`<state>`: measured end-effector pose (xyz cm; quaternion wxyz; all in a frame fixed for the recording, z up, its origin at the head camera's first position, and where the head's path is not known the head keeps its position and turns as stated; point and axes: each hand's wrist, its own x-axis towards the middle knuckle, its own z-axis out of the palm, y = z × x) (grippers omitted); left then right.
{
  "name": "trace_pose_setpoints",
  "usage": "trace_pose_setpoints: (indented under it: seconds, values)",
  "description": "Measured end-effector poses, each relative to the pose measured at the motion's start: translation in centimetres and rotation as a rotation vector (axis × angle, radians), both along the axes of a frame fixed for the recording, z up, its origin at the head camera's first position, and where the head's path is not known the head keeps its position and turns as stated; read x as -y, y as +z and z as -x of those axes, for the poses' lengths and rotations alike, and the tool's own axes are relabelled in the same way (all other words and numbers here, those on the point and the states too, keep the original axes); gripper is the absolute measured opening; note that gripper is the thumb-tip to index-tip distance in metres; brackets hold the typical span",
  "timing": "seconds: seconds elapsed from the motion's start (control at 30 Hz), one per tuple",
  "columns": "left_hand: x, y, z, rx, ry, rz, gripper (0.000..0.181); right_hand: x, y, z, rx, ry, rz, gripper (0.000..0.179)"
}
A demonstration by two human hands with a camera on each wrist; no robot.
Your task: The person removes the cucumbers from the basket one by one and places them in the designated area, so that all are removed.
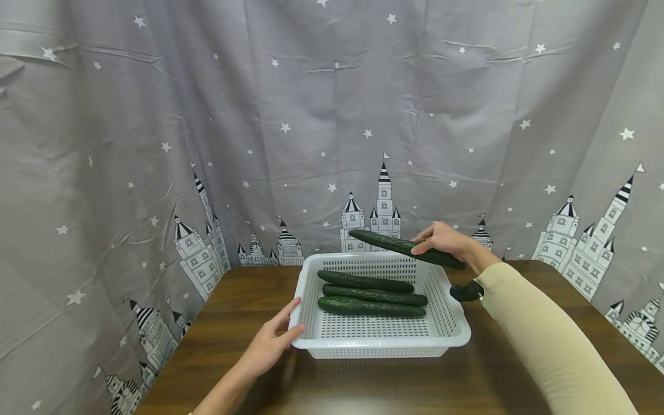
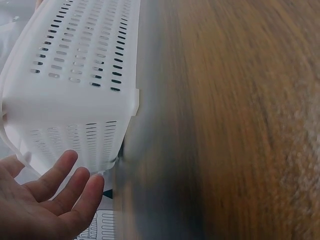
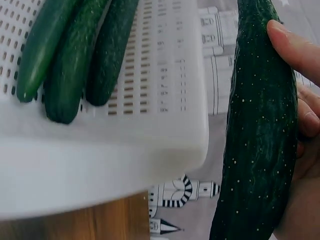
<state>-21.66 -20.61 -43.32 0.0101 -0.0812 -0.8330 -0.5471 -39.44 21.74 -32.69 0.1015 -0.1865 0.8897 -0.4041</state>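
Note:
A white plastic basket with slotted walls stands on the wooden table. Three dark green cucumbers lie side by side in it, lengthwise. My left hand holds the basket's left rim near the front corner; in the left wrist view several of its fingers are spread outside the wall. Above the back right of the basket, my right hand grips another cucumber, thumb on one side and fingers on the other. This cucumber is tilted, its left end higher in the head view.
The brown wooden table extends around the basket. Behind it hangs a grey curtain printed with stars and castles. A black band is at the right wrist, by the basket's right rim.

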Motion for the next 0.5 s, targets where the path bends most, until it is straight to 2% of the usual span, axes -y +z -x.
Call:
trace_pose_setpoints:
  seconds: [0.5]
  values:
    - [0.1, 0.1, -0.1, -0.004, -0.013, 0.009, 0.063, -4.7, -0.6, -0.1, 0.034, -0.096, -0.019, 0.063]
